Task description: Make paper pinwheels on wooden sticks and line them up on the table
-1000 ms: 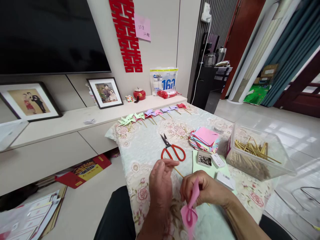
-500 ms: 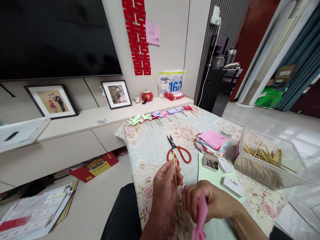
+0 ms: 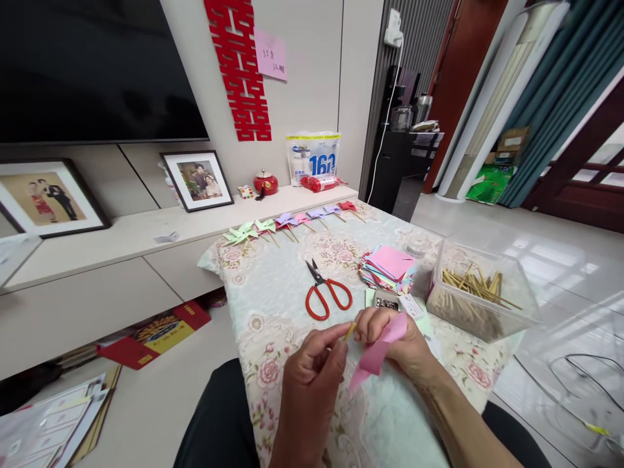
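My left hand point(image 3: 312, 374) is closed on a thin wooden stick point(image 3: 350, 332); only the stick's tip shows between thumb and index finger. Close beside that tip, my right hand point(image 3: 407, 341) pinches a pink folded-paper pinwheel point(image 3: 377, 354), whose blades hang down past the fingers. Whether the pinwheel touches the stick, I cannot tell. Just beyond the hands lie scissors point(image 3: 320, 279) with red handles, blades slightly apart. A small box of metal pins point(image 3: 387, 303) is partly covered by my right hand.
Several finished pinwheels point(image 3: 287, 221) line the table's far edge. A stack of coloured paper squares point(image 3: 390, 261) and a clear plastic bin point(image 3: 529, 300) of wooden sticks sit on the right. A small white box point(image 3: 411, 305) lies beside the pins. The tablecloth point(image 3: 273, 292) is floral.
The stick, upright before, now has its tip turned toward my right hand. My right hand has moved up and closer to the left with the pink pinwheel. The view has shifted right.
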The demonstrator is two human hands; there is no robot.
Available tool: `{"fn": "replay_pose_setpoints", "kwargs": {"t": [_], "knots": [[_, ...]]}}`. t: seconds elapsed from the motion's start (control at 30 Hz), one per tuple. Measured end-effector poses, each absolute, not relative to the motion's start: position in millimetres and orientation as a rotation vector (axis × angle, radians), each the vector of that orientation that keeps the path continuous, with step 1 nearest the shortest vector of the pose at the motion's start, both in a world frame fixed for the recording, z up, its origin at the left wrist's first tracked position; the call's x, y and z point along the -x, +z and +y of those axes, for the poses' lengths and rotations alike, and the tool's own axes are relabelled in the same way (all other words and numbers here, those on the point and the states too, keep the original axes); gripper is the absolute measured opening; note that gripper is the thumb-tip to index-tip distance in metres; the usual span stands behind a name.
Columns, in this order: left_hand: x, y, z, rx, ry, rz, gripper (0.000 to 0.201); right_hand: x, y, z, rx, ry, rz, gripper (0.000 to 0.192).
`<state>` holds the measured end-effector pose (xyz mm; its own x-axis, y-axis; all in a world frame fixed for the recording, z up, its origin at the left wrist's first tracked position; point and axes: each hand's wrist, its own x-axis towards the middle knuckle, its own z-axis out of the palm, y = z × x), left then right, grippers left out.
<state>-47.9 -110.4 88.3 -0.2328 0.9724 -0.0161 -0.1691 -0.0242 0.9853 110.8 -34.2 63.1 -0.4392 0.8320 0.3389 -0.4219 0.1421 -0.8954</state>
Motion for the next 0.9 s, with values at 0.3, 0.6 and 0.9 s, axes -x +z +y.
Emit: {"fn": "replay_pose_setpoints", "kwargs": {"t": [0.3, 0.6, 0.9], "knots": [[38, 100, -120, -1.34, 1.532, 1.243, 0.023, -102, 60, -39, 0.424, 1.597, -1.176, 0.022], [29, 107, -129, -1.247, 1.591, 1.218, 0.024, -98, 61, -40, 0.36, 1.634, -1.092, 0.018], [28, 94, -130, -1.376, 1.597, 1.162, 0.029, -97, 66, -43, 0.328, 1.668, -0.991, 0.03]]}}
